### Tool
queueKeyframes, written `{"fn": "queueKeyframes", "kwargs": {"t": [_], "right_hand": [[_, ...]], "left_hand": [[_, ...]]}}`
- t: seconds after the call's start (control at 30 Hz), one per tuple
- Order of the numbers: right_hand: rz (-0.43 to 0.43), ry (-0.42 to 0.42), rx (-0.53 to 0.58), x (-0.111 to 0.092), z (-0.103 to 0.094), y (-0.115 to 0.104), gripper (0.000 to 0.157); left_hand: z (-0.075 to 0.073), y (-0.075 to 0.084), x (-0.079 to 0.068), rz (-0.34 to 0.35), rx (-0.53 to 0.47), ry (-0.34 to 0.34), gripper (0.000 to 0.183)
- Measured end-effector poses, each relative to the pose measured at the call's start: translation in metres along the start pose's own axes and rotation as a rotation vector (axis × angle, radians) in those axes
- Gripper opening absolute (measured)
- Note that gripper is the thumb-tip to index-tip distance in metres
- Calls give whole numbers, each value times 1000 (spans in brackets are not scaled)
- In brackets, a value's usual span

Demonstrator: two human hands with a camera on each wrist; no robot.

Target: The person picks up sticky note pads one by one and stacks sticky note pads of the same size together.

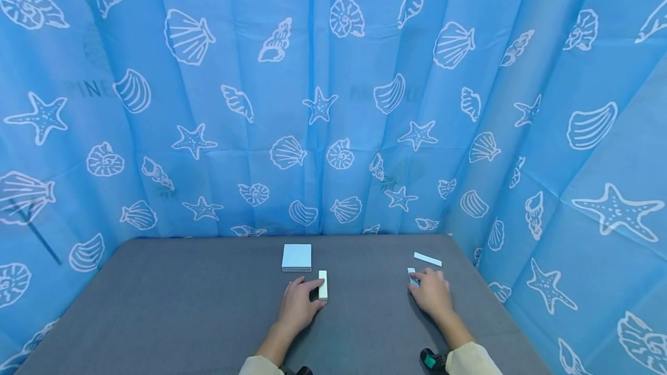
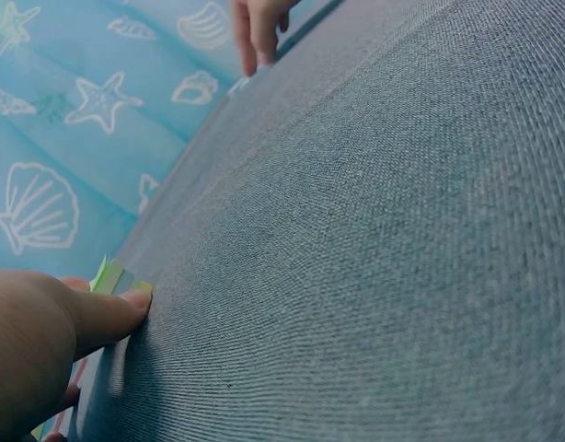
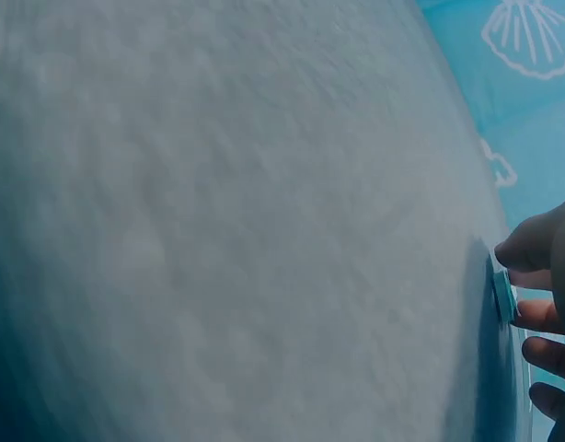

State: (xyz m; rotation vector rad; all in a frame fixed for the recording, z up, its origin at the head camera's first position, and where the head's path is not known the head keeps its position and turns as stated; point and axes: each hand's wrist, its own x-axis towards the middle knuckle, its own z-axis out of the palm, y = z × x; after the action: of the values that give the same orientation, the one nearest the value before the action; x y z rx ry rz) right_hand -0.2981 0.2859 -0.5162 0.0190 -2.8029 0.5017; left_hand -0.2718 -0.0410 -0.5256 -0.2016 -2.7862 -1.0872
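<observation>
My left hand [image 1: 298,307] grips a narrow pale yellow-green sticky note pad [image 1: 323,283] on the grey table, thumb at its near end and a finger along its upper part. In the left wrist view the thumb [image 2: 117,315] covers much of the pad, and a green edge [image 2: 106,276] shows beyond it. Over to the right, my right hand [image 1: 433,293] pinches a small narrow light-blue pad [image 1: 411,272]; most of it is hidden under the fingers in the head view. The right wrist view shows this blue pad [image 3: 504,296] between thumb and fingers, close over the table.
A square light-blue stack of sticky notes [image 1: 296,256] lies just beyond my left hand. Beyond the right hand lies a slim light-blue strip [image 1: 428,259], near the table's [image 1: 198,305] right edge. A blue shell-patterned curtain [image 1: 323,120] hangs behind and along the sides.
</observation>
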Motion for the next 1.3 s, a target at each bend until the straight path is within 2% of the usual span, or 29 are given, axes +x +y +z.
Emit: {"fn": "queueKeyframes", "kwargs": {"t": [0.47,0.73,0.97,1.3], "right_hand": [[-143,33,-1,-2,13,-33,31],[-104,49,50,1,15,-34,30],[-64,-16,24,4,16,-33,40],[-123,-21,-30,3,10,-37,38]], "left_hand": [[0,-1,2,20,14,-19,45],[0,0,2,1,5,-10,45],[0,-1,2,14,16,-20,46],[0,0,3,8,14,-9,46]]}}
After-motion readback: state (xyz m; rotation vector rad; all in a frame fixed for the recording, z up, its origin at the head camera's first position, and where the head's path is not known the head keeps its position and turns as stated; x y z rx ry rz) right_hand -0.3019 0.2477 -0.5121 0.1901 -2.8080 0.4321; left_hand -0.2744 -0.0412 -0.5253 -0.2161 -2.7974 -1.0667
